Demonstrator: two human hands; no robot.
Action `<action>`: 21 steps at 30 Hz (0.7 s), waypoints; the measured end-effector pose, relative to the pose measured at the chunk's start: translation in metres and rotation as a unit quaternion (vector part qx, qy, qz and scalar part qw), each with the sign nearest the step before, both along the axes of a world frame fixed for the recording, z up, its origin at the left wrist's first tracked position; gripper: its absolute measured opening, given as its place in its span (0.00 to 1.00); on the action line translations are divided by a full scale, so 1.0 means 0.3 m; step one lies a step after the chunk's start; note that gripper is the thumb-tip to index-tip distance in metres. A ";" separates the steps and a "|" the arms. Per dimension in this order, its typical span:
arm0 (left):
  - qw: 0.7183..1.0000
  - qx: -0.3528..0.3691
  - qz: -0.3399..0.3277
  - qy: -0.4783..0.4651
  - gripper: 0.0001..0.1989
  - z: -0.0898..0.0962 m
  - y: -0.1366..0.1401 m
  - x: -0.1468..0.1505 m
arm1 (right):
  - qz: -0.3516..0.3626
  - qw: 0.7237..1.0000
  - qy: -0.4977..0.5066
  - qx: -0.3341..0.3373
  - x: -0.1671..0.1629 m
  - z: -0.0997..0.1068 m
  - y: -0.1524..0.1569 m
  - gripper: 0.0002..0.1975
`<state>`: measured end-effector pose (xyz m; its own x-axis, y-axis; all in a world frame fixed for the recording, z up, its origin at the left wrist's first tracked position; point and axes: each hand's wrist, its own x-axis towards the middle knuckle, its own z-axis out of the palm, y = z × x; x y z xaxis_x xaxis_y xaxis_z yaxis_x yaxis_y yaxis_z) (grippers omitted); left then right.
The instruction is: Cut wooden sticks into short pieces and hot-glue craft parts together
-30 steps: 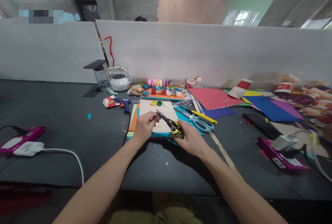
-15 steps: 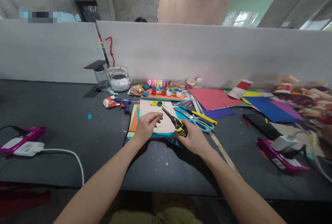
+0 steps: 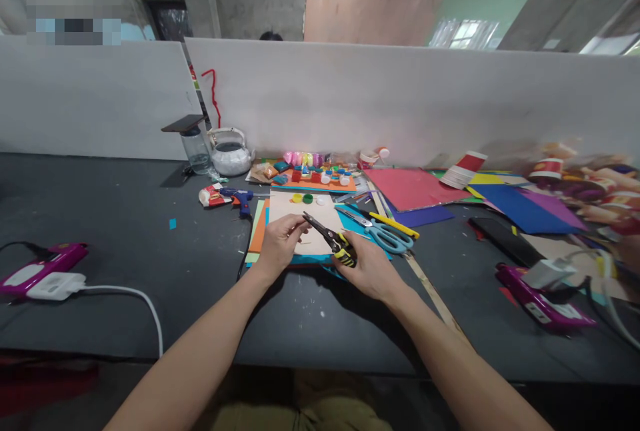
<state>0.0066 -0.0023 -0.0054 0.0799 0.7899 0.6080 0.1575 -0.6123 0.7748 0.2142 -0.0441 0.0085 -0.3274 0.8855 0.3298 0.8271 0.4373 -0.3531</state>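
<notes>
My right hand [image 3: 369,259] is wrapped round the handles of long-nosed pliers [image 3: 323,231] with dark jaws and black-and-yellow grips. Their tip points up and left, right beside the fingertips of my left hand [image 3: 281,243]. Those fingers are pinched together; anything between them is too small to make out. Both hands are over a cream sheet [image 3: 327,209], which lies on a stack of coloured paper. Yellow [image 3: 297,198] and green [image 3: 308,198] round lids rest at its far edge. Blue-handled scissors [image 3: 387,236] and a yellow craft knife [image 3: 395,225] lie to the right of the pliers.
A blue glue gun [image 3: 241,200] and a crumpled red-and-white cup [image 3: 210,196] lie at left. Behind stand a pale kettle [image 3: 231,156], a glass jar [image 3: 197,151] and paint pots [image 3: 325,178]. Purple power strips [image 3: 543,304] with cables lie at both sides. Red card [image 3: 415,188] is at right.
The pliers have moved left and slightly lower, bringing their tip to my left fingertips. My right hand has shifted slightly left with them; my left hand has barely moved.
</notes>
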 end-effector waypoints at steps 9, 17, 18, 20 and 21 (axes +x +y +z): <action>1.000 -0.016 -0.014 -0.014 0.08 0.007 -0.003 0.004 | 0.014 1.000 0.005 -0.024 0.001 0.009 0.002 0.11; 0.998 -0.039 -0.024 -0.034 0.09 0.011 -0.006 0.010 | 0.024 0.998 0.022 -0.059 -0.005 0.028 -0.003 0.12; 0.998 -0.041 -0.024 -0.036 0.09 0.012 -0.007 0.011 | 0.025 0.998 0.022 -0.060 -0.005 0.028 -0.003 0.11; 0.998 -0.045 -0.025 -0.039 0.09 0.011 -0.009 0.011 | 0.024 0.998 0.014 -0.053 -0.002 0.025 -0.002 0.10; 0.998 -0.046 -0.025 -0.041 0.09 0.011 -0.009 0.012 | 0.020 0.999 0.008 -0.048 0.000 0.022 -0.002 0.09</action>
<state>0.0101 -0.0051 -0.0021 0.0739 0.8394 0.5384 0.0622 -0.5427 0.8376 0.2141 -0.0446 0.0152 -0.3590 0.8993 0.2498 0.8038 0.4340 -0.4070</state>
